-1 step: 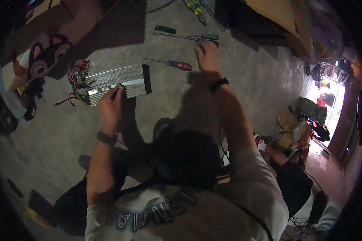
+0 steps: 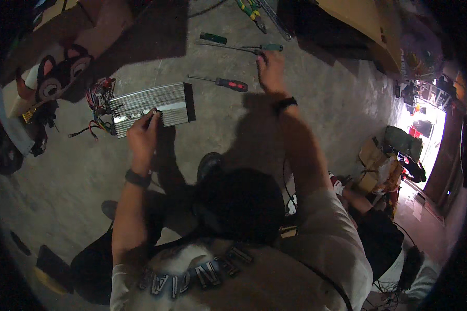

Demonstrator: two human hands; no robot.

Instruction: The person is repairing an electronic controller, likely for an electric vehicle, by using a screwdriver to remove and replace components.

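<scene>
In the head view, we see our left hand (image 2: 142, 136) at the finned silver metal box (image 2: 150, 96), its thumb and fingers bent together; we cannot tell whether they pinch something small. The box lies on the concrete floor (image 2: 213, 116), coloured wires (image 2: 99, 96) bunched at its left end. Our right hand (image 2: 272, 72) is beside the green-handled screwdriver (image 2: 271, 47), fingers curled near a long metal shaft (image 2: 218, 46); we cannot tell whether it grips anything. A red-and-black screwdriver (image 2: 231, 84) lies nearer us. We judge that closely grouped tools could roll if knocked, and a sideways push could slide the box, tugging its wires.
</scene>
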